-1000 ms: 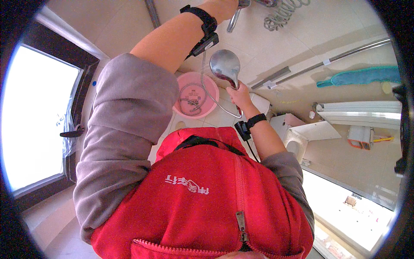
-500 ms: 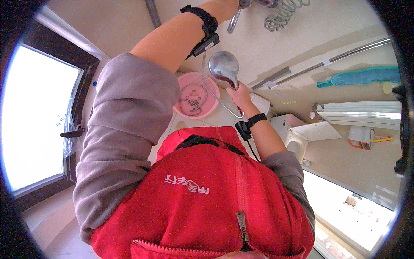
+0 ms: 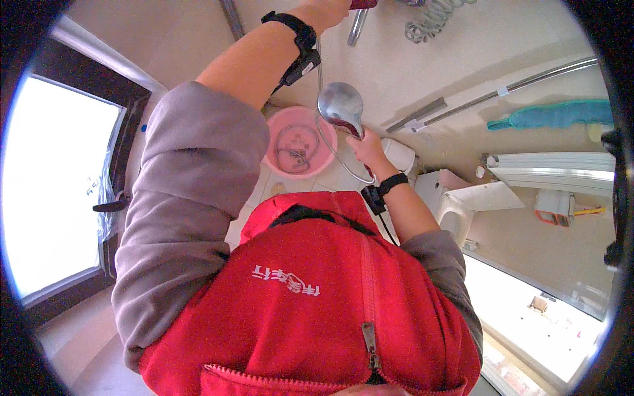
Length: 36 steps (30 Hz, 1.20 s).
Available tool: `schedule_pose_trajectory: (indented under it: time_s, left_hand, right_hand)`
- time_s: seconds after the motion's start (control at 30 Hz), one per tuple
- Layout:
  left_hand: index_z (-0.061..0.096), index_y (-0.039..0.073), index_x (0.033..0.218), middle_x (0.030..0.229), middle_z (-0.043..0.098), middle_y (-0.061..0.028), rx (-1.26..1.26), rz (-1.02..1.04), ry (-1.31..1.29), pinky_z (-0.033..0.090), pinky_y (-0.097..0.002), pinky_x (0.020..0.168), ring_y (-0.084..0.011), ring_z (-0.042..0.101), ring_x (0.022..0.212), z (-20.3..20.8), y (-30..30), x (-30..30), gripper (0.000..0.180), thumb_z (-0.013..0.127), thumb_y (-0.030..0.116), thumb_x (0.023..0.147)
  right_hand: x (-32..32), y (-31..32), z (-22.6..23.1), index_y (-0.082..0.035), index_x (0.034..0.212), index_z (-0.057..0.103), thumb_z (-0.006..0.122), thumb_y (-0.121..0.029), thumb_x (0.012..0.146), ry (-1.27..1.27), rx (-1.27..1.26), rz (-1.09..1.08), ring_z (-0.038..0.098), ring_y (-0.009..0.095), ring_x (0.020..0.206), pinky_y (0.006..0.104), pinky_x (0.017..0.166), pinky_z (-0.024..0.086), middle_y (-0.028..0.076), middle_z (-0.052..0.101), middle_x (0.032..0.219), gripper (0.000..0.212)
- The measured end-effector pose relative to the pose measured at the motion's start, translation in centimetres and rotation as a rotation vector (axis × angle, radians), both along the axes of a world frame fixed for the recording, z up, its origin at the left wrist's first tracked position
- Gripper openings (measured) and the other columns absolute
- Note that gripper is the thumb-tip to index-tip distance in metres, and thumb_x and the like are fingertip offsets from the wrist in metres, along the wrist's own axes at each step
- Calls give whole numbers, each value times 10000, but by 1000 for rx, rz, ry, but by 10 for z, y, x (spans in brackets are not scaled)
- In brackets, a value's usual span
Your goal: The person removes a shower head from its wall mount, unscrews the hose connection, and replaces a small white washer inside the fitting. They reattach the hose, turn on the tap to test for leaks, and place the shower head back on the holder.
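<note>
My right hand (image 3: 370,150) is wrapped round the handle of a silver shower head (image 3: 339,101) with a dark red grip. Its round head tilts up and to the left, above a pink basin (image 3: 273,160) on the floor. From the handle a grey hose (image 3: 348,170) loops down, and a coil of hose lies in the basin. At the upper edge, my left hand (image 3: 325,12) reaches to a dark red piece (image 3: 363,3) beside a metal pipe (image 3: 357,28). Its fingers are mostly cut off by the frame.
On the right wall hang a metal rail (image 3: 508,89), a teal cloth strip (image 3: 558,117) and a white folded rack (image 3: 548,171). A coiled grey hose (image 3: 426,30) is at the top. A dark-framed window (image 3: 125,132) with a handle stands at the left.
My left hand has shifted slightly left, and the dark red piece now shows beside it. Thin water streaks from the shower head no longer show. The right hand keeps its hold.
</note>
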State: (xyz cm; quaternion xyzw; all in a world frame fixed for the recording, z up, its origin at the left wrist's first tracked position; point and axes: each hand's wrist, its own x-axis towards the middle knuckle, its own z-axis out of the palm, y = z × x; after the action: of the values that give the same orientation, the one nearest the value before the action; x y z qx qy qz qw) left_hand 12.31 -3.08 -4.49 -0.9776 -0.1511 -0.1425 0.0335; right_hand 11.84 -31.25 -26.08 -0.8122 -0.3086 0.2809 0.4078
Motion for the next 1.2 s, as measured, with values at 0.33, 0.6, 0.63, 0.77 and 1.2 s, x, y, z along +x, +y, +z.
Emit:
schedule_pose_trajectory:
  time_s: [0.33, 0.6, 0.63, 0.77, 1.2]
  left_hand:
    - [474, 12, 1182, 1095, 599, -214, -312, -31, -499, 510, -467, 803, -372, 624, 938, -69, 0, -14, 435, 616, 216, 826]
    - [616, 34, 1099, 1016, 651, -184, -815, 110, -52, 493, -396, 840, -337, 626, 950, -166, -8, -123, 318, 581, 203, 832]
    - [620, 31, 1093, 1007, 655, -182, -907, 88, -91, 497, -380, 829, -316, 634, 936, -167, -9, -132, 311, 591, 190, 827]
    - [622, 16, 1091, 954, 669, -148, -1135, 48, -219, 508, -319, 774, -217, 645, 861, -146, -15, -148, 302, 628, 156, 823]
    - [499, 12, 1245, 1050, 599, -104, -1510, -423, -388, 519, -278, 736, -141, 573, 910, -45, -36, -125, 403, 612, 145, 882]
  right_hand:
    - [4, -31, 26, -12, 854, 522, 652, -181, 783, 179, 108, -208, 484, 109, 431, 273, 401, 417, 20, 499, 569, 225]
    - [11, -9, 52, -41, 680, 524, 627, -165, 792, 242, 206, -256, 484, 128, 406, 281, 393, 401, 30, 513, 522, 196]
    - [13, -5, 55, -40, 650, 539, 629, -173, 783, 257, 237, -231, 488, 138, 402, 292, 396, 406, 34, 521, 514, 209]
    - [4, 11, 73, -81, 736, 479, 610, -156, 813, 556, 499, -258, 470, 144, 405, 293, 396, 410, 21, 489, 537, 169]
    - [-13, 47, 148, -118, 810, 436, 542, -159, 802, 1007, 707, 69, 432, 154, 383, 318, 377, 387, 18, 437, 507, 114]
